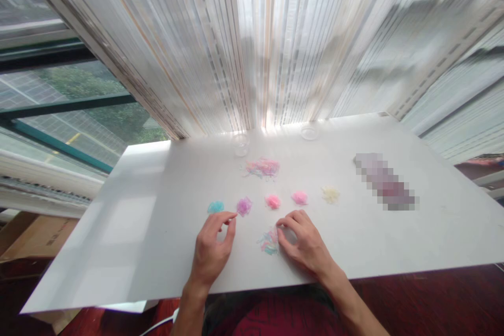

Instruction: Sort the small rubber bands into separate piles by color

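My left hand [213, 247] is closed in a pinch, its fingertips just below a purple pile [244, 206] and a turquoise pile [216, 206]. Whatever lies between those fingertips is too small to make out. At the right edge of a small mixed pile [269, 241] of thin, coloured, band-like pieces, my right hand [302, 241] has thumb and forefinger pinched together; I cannot tell what they hold. Beyond the hands, a coral-pink pile [273, 201], a lighter pink pile [300, 198] and a pale yellow pile [330, 194] continue the row.
A larger mixed pile [263, 168] lies behind the row. Farther back stand a clear round container [241, 145] and a clear round lid or dish [310, 133]. A pixelated object [385, 182] is on the right of the white table [177, 268]. Sheer curtains [252, 63] hang along the back edge.
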### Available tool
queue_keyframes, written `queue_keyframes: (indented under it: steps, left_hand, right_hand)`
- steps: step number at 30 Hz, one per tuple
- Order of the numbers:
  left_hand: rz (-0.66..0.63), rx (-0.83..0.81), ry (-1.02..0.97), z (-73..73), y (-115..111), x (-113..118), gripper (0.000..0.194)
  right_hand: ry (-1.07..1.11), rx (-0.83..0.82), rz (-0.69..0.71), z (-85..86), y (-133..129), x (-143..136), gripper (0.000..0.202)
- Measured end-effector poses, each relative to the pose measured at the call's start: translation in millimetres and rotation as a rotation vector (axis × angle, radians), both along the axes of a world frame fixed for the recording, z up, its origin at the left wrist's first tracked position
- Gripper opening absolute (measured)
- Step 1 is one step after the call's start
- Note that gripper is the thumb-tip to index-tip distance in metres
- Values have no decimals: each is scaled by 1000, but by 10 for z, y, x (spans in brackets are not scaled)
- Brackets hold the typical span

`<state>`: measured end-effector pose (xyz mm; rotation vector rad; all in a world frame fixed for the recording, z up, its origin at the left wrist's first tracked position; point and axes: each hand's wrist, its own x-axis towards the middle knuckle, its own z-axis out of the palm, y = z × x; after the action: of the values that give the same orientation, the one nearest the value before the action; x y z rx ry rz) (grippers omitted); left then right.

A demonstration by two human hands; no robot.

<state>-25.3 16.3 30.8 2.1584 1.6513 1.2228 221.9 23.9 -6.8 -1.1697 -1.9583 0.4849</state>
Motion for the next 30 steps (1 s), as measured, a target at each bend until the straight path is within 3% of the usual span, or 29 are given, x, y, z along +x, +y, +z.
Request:
queue_keyframes:
  steps: [5, 9, 18, 30]
  left_hand:
    - [-251, -126, -41, -128, -84, 400, 14]
    - [-303, -136, -73, -205, -53, 570, 14]
    - [-283, -167, -84, -289, -41, 572, 15]
    - [-304, -159, -104, -270, -55, 559, 6]
  right_hand:
    - [-27, 16, -12, -29, -3, -8, 12]
    - [-37, 20, -11, -40, 2, -9, 14]
    - [33, 41, 31, -9, 3, 29, 14]
    - [87, 39, 77, 8, -20, 46, 10]
